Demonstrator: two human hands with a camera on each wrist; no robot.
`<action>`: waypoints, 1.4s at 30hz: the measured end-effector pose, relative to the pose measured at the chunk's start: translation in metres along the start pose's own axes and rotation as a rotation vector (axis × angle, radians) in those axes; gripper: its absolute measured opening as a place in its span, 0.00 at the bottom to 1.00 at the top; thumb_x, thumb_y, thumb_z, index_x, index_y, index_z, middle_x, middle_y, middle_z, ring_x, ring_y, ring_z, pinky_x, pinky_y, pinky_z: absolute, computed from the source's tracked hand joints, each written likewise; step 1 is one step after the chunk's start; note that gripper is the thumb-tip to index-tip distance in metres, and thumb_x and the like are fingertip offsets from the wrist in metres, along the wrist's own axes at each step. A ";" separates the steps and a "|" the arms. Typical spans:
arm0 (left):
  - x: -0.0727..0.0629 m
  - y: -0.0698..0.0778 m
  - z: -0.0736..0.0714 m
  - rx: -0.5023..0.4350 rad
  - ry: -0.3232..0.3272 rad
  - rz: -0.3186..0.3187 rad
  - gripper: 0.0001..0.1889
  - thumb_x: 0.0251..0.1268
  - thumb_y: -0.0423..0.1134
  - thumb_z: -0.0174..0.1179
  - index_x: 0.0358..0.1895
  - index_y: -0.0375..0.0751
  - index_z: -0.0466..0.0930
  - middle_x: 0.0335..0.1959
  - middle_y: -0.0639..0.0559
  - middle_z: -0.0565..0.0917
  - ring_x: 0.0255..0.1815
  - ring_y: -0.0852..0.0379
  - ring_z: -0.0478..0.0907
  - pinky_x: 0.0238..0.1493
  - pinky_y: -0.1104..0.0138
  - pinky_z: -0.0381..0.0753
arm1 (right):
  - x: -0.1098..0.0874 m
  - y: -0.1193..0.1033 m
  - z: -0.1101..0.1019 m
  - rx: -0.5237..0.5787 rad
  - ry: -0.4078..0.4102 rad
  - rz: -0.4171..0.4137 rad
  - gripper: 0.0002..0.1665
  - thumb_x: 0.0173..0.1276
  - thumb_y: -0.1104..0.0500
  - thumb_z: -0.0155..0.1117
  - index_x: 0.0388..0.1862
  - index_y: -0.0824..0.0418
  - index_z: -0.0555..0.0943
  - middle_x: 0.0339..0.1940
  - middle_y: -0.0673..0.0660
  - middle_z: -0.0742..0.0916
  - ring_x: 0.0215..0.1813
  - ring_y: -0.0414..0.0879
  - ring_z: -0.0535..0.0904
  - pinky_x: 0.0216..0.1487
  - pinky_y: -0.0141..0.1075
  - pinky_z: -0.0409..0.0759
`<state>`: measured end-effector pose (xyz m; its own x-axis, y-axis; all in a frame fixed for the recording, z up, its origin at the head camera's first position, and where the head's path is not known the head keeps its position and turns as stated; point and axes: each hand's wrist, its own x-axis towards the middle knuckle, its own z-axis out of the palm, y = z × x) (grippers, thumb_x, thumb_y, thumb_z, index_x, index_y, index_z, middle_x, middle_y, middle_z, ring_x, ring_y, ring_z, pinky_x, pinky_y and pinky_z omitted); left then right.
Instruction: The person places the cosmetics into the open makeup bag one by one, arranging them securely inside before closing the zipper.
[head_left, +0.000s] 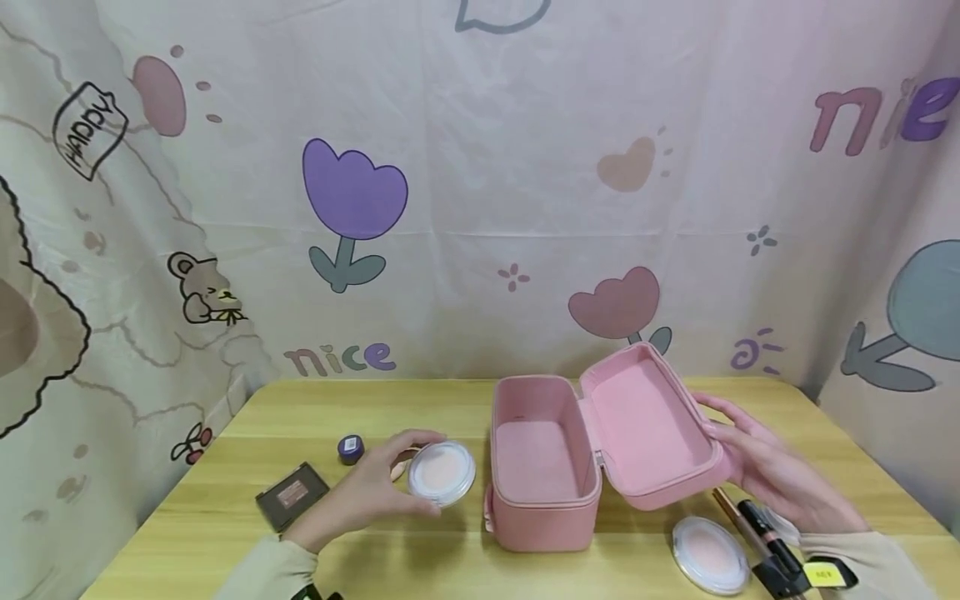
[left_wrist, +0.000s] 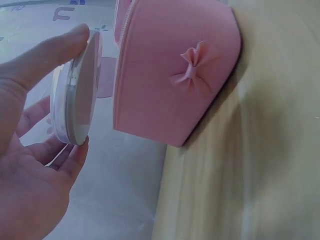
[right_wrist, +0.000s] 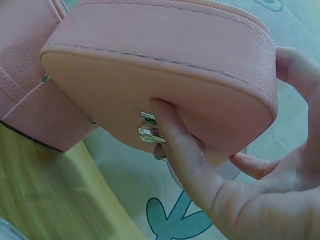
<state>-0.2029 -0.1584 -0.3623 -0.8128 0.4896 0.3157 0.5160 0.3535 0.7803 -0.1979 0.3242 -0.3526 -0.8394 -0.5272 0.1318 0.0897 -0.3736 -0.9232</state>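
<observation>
My left hand (head_left: 367, 492) pinches a round powder compact (head_left: 441, 472) by its edges, thumb on one side and fingers on the other. The compact is raised above the table, just left of a pink makeup case (head_left: 543, 529). Its case body stands unzipped, with nothing seen inside. A small bow (left_wrist: 192, 72) sits on the side facing the left hand. On the right, the lid (head_left: 652, 429) hangs folded open, and my right hand (head_left: 780, 475) holds it at its outer edge. In the right wrist view, one finger presses the lid's outer face beside a metal fitting (right_wrist: 149, 131).
A dark palette (head_left: 292, 497) and a small purple jar (head_left: 350, 449) lie on the left of the wooden table. Near the right forearm lie another compact (head_left: 710, 555), a black tube (head_left: 768, 533) and a gold-and-dark tube (head_left: 738, 521). A patterned curtain (head_left: 465, 192) hangs behind.
</observation>
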 end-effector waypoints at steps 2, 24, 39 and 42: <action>0.003 0.001 0.000 0.002 0.005 -0.004 0.37 0.39 0.41 0.79 0.59 0.41 0.75 0.55 0.51 0.80 0.56 0.44 0.73 0.60 0.42 0.66 | 0.001 0.003 0.001 -0.001 -0.008 -0.006 0.26 0.79 0.68 0.35 0.65 0.45 0.69 0.60 0.52 0.76 0.59 0.52 0.77 0.57 0.46 0.75; 0.029 0.020 0.015 0.029 -0.034 0.073 0.37 0.38 0.38 0.79 0.59 0.41 0.75 0.57 0.50 0.78 0.59 0.47 0.72 0.61 0.49 0.68 | -0.001 0.003 0.003 -0.003 -0.042 -0.030 0.27 0.79 0.68 0.32 0.66 0.46 0.69 0.60 0.53 0.76 0.59 0.52 0.76 0.57 0.45 0.75; 0.049 0.019 0.043 -0.035 -0.047 0.045 0.39 0.37 0.37 0.80 0.60 0.39 0.75 0.60 0.47 0.76 0.61 0.46 0.70 0.63 0.53 0.67 | -0.002 0.002 0.001 -0.022 -0.011 -0.011 0.27 0.79 0.67 0.34 0.64 0.44 0.71 0.59 0.51 0.76 0.58 0.51 0.77 0.57 0.45 0.76; 0.052 0.021 0.047 -0.035 -0.061 0.040 0.37 0.38 0.37 0.79 0.59 0.40 0.75 0.61 0.47 0.74 0.62 0.46 0.68 0.63 0.50 0.67 | -0.002 0.003 -0.001 -0.033 -0.020 -0.021 0.27 0.79 0.67 0.34 0.64 0.43 0.71 0.59 0.51 0.76 0.58 0.51 0.78 0.56 0.45 0.76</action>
<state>-0.2219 -0.0878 -0.3550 -0.7733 0.5505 0.3146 0.5372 0.3054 0.7862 -0.1965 0.3247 -0.3559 -0.8301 -0.5348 0.1579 0.0542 -0.3592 -0.9317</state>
